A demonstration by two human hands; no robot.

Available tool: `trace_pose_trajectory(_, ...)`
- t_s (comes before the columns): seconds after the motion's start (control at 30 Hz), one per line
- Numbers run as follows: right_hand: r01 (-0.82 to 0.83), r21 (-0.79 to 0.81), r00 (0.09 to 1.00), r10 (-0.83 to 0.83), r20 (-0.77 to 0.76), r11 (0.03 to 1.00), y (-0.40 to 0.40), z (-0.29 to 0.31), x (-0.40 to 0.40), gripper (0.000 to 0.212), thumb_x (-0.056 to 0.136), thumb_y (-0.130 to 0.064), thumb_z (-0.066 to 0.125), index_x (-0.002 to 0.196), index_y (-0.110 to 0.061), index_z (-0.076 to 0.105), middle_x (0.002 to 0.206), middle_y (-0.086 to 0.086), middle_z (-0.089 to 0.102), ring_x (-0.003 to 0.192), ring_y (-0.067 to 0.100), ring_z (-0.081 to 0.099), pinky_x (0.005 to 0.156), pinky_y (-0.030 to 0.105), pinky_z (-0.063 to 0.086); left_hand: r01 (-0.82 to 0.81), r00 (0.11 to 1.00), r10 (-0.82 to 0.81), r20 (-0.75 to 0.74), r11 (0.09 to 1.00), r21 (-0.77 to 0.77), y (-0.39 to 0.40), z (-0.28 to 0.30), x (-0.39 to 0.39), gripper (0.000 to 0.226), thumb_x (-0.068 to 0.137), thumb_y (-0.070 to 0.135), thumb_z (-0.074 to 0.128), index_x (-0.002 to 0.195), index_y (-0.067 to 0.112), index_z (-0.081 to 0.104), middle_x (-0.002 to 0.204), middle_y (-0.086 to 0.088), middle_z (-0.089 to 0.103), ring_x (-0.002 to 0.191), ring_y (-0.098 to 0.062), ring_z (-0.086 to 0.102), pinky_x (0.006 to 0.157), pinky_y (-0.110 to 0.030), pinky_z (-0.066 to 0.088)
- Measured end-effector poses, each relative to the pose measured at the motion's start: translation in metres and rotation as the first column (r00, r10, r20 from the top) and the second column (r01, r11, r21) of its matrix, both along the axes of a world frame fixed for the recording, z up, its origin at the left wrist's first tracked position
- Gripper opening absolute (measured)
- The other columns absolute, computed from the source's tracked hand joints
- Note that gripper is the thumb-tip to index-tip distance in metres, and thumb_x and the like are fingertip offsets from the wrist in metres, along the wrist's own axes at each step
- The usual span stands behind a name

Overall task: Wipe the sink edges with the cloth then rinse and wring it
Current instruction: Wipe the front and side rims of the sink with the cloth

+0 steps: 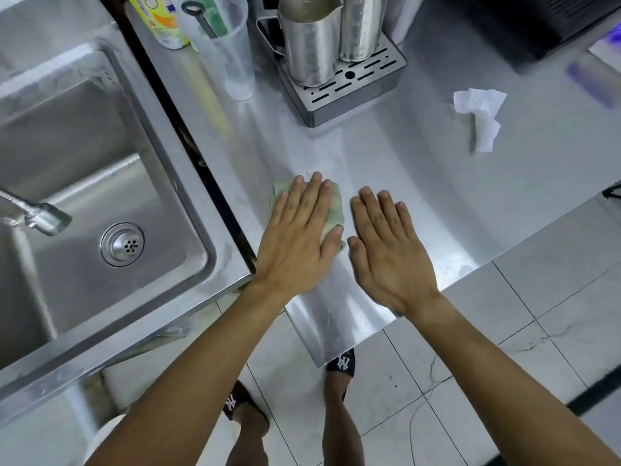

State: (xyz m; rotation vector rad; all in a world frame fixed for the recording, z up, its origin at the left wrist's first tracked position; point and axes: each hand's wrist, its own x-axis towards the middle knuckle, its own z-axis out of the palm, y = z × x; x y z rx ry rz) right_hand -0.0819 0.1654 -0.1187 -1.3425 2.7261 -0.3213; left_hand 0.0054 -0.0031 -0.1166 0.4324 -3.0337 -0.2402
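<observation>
A pale green cloth point(335, 206) lies flat on the steel counter point(420, 183), mostly covered by my left hand point(299, 237), which presses on it with fingers straight and together. My right hand point(386, 253) rests palm down on the bare counter just right of the cloth, holding nothing. The steel sink point(174, 136) is to the left, its near right rim corner a short way from my left wrist. Its drain strainer point(122, 243) and the tap spout point(43, 216) show over the basin.
At the back stand a clear plastic cup point(232, 58) with a utensil, a detergent bottle point(158, 21) and two steel jugs point(312, 45) on a slotted drip tray point(353, 92). A crumpled white tissue point(480, 116) lies at the right. A dark gap separates sink and counter.
</observation>
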Motion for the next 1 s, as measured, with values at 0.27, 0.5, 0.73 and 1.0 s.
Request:
trace_pose_trajectory(0.27,0.024,-0.009,1.000,-0.024,0.018,1.000,-0.003,0.002,0.002,0.059,0.110,-0.036,0.024,0.162,-0.011,0.022,0.171,0.009,0.016,0.159,0.029,0.008,0.130,0.047,0.008,-0.067,0.995,0.076,-0.059,0.987,0.144,-0.001,0.010,-0.003,0.055,0.105,0.030,0.031,0.152,0.004,0.043,0.159,-0.014,0.042,0.149,-0.031,0.038,0.124,-0.043,0.026)
trace_pose_trajectory(0.5,0.135,-0.093,0.917,-0.089,0.390,0.987,-0.026,0.025,0.031,0.064,0.106,-0.040,0.016,0.164,-0.013,0.016,0.172,0.003,0.009,0.159,0.018,-0.002,0.128,0.034,-0.007,-0.327,0.914,0.351,-0.204,0.934,0.143,-0.035,0.084,0.060,0.051,0.109,0.023,0.037,0.157,0.009,0.033,0.165,-0.014,0.032,0.153,-0.034,0.028,0.124,-0.044,0.027)
trace_pose_trajectory(0.73,0.057,-0.061,0.970,-0.041,0.241,0.997,-0.069,0.012,0.083,0.059,0.109,-0.040,0.018,0.163,-0.017,0.019,0.172,0.009,0.006,0.159,0.031,-0.005,0.129,0.044,-0.007,-0.465,0.882,0.470,0.011,0.868,0.174,-0.038,0.018,0.151,0.056,0.109,0.036,0.030,0.160,0.013,0.029,0.168,-0.010,0.024,0.157,-0.031,0.018,0.128,-0.048,0.015)
trace_pose_trajectory(1.0,0.077,-0.075,0.988,-0.066,0.142,0.994,-0.070,0.007,0.088,0.058,0.109,-0.037,0.021,0.163,-0.016,0.021,0.172,0.012,0.010,0.159,0.034,0.000,0.129,0.050,-0.001,-0.557,0.830,0.555,0.053,0.822,0.117,-0.053,0.012,0.163,0.066,0.108,0.044,0.024,0.162,0.008,0.018,0.169,-0.013,0.019,0.157,-0.032,0.013,0.129,-0.047,0.007)
